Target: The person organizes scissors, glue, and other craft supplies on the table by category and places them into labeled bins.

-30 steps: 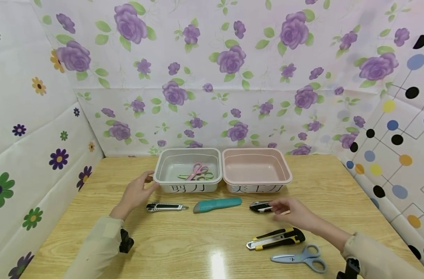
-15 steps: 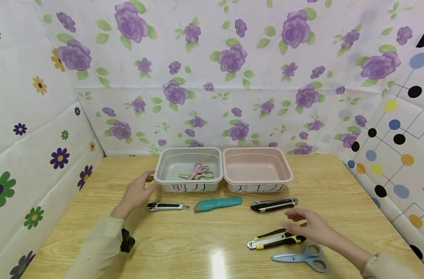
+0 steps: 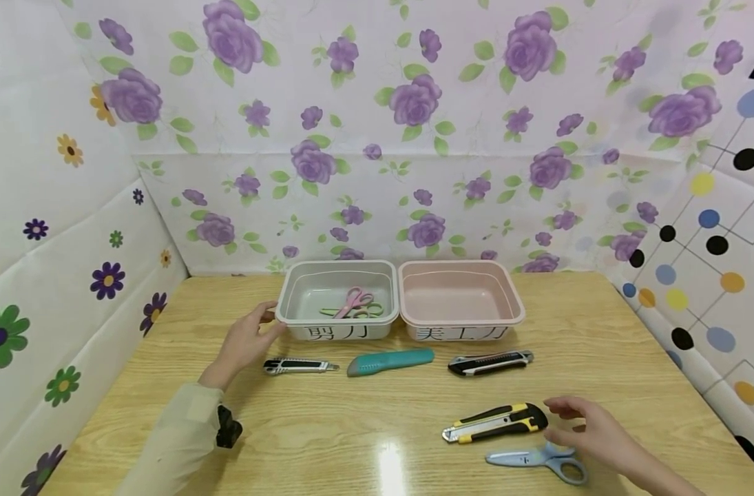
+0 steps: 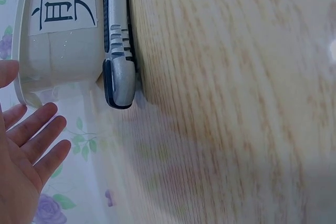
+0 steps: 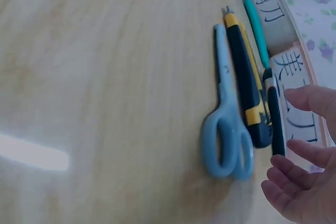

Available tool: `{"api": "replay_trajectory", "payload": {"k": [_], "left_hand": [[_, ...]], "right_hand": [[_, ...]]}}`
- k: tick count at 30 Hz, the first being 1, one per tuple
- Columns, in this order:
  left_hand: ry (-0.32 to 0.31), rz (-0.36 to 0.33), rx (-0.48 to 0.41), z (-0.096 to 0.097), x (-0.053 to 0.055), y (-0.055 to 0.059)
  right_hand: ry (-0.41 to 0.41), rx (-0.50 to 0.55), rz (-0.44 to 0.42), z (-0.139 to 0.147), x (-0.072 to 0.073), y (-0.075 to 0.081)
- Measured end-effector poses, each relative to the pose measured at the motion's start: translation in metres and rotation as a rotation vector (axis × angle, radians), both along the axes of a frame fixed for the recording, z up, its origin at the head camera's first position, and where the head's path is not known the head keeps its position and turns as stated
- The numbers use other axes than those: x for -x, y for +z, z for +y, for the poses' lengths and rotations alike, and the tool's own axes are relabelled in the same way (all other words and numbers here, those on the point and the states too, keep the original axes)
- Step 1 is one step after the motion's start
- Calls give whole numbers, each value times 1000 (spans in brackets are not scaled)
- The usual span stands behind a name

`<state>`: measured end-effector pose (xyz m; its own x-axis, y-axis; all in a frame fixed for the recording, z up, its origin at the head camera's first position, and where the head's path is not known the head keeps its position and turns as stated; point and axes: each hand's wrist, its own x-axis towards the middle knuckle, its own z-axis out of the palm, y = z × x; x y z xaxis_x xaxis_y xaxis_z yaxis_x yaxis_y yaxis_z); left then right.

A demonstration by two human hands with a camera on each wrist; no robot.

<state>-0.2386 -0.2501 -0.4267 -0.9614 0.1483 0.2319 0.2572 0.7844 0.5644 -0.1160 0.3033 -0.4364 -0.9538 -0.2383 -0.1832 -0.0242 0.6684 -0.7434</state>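
My left hand (image 3: 246, 341) rests at the left front corner of the grey bin (image 3: 339, 333), its fingers fairly straight in the left wrist view. Inside that bin lie pink scissors (image 3: 354, 302) and green scissors (image 3: 370, 311). At the right, my right hand (image 3: 593, 430) hovers with parted fingers, holding nothing. Its thumb overlaps one handle loop of the light blue scissors (image 3: 516, 458) in the head view; the right wrist view shows the hand apart from these scissors (image 5: 226, 114). Just behind them is a yellow-and-black utility knife (image 3: 497, 423), near my right fingertips.
A pink bin (image 3: 460, 293) stands right of the grey one. In front of the bins lie a silver-and-black utility knife (image 3: 299, 366), a teal utility knife (image 3: 390, 362) and a black-and-silver utility knife (image 3: 490, 363). Patterned cloth walls (image 3: 364, 138) close the wooden table's back and sides.
My right hand has moved away from the black-and-silver utility knife, toward the front right, to the blue scissors' handles. My left hand stays at the grey bin.
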Motion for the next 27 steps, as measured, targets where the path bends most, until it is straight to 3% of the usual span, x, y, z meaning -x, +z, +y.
{"api": "replay_trajectory", "payload": {"k": [5, 13, 27], "left_hand": [[4, -4, 6, 0, -1, 1], [-2, -1, 15, 0, 0, -1], [-3, 11, 19, -1, 1, -2]], "right_hand": [[14, -1, -17, 11, -7, -8], [140, 23, -8, 22, -13, -21], [94, -13, -103, 20, -12, -29]]}}
